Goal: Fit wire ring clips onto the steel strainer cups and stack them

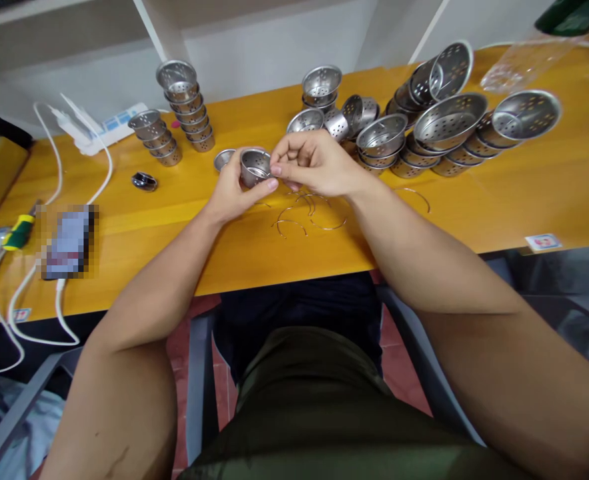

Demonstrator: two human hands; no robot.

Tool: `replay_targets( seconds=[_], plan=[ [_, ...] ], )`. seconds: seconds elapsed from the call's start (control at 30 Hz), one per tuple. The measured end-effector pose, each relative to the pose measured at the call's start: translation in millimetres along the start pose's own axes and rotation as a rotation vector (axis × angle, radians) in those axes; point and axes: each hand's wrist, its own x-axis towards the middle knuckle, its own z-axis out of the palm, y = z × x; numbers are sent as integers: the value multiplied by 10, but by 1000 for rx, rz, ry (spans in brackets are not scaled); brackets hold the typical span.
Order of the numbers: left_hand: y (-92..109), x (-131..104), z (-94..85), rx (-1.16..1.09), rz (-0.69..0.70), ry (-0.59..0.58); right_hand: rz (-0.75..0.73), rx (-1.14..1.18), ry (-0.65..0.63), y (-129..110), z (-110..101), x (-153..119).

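Note:
My left hand (233,192) is wrapped round a small perforated metal strainer cup (254,168), its open mouth tilted toward me. At the cup's right rim my right hand (310,161) is closed in a pinch; what lies between its fingertips is too small to make out. Behind my left hand another metal cup (222,159) shows in part. Several thin curved wires (290,221) lie loose on the table below my hands, and one more curved wire (419,195) rests right of my right forearm.
Stacked strainer cups (187,107) and a shorter stack (155,139) stand at the back left. Many more stacks (424,133) crowd the back right. Leftward are a power strip (109,130), a small dark shiny object (144,181), a phone (69,241) with white cables and a screwdriver (19,232).

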Motion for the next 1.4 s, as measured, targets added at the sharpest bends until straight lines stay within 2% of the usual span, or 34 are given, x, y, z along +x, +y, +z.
replay_targets(
  seconds=[0.2,0.37,0.57,0.77,0.87,1.1,1.23,1.4],
  plan=[
    [-107,0,8,8,-1,-32,32,-6,68,85,86,35],
    [-94,-6,-18,38,-21,-35,-6,-31,90,151,130,52],
    [-15,9,-30,62,-5,-18,10,-53,63,64,125,26],
    [-18,23,-27,46,7,-10,-18,-56,76,27,141,7],
    [-17,26,-20,25,-20,-2,-18,-109,95,89,135,3],
    [40,76,-47,79,-39,93,-95,-349,234,212,1,-3],
    [60,83,-60,75,-16,106,-142,-422,202,191,-13,-19],
    [58,65,-27,27,15,63,-130,-434,125,202,93,-45]
  ],
)
